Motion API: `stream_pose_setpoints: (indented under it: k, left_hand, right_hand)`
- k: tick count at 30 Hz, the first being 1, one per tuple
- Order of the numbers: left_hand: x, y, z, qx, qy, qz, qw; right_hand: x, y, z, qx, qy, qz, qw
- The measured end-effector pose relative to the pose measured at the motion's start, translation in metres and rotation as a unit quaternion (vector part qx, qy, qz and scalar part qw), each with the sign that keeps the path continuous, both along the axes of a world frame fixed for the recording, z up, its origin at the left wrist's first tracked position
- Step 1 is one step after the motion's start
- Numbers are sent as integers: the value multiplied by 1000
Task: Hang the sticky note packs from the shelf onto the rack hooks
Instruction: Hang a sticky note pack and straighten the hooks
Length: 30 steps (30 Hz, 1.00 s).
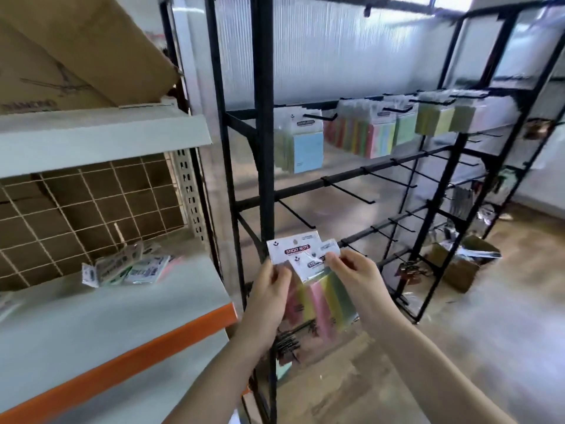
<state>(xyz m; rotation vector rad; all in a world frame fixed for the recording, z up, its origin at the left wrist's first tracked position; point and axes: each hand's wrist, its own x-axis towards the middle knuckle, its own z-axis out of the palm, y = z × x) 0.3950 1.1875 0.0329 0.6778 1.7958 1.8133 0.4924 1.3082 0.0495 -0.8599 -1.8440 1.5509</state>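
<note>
At the far left, a tilted brown cardboard box (76, 53) is seen on the top board of a grey metal shelf (101, 301) edged in orange, backed by a cream wire grid. On the lower board a loose heap of sticky note packs (128, 267) is left lying flat, their clear wrappers crumpled and glossy.

Just right of the shelf edge, the held sticky note packs (318, 289) are seen in front of a black upright: white header cards printed "STICKY NOTE" in red, with pastel pink, yellow and green pads fanned below in clear film. The left side of the header cards is pinched by the left hand (270, 298), thumb on the front and fingers curled behind. The upper right corner is gripped by the right hand (351, 272), its fingers bent over the card's top edge. The pads hang between and below the two hands.

Behind and to the right, the black metal rack (266, 148) is fitted with thin straight hooks (348, 191). On its top bar, hung packs (308, 142) are suspended in a row, blue, pink and green. Lower right, an open carton (461, 264) is set on the floor.
</note>
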Motion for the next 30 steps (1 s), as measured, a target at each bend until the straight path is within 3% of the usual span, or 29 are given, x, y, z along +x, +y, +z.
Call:
stream_pose_setpoints:
  k: [8,14,22,30]
  left_hand:
    - [7,101,20,52,0,-67,996]
    - [-3,188,38,44,82,-90,992]
    - [-19,301,64,59,71,-130,987]
    - [-14,354,97,161,115,-45,979]
  right_hand:
    - [17,89,19,-8,75,-52,996]
    - [13,173,37,27,32,-36,998]
    - [4,280,69,12,58,3,998]
    - [-10,334,91,67,138,32,988]
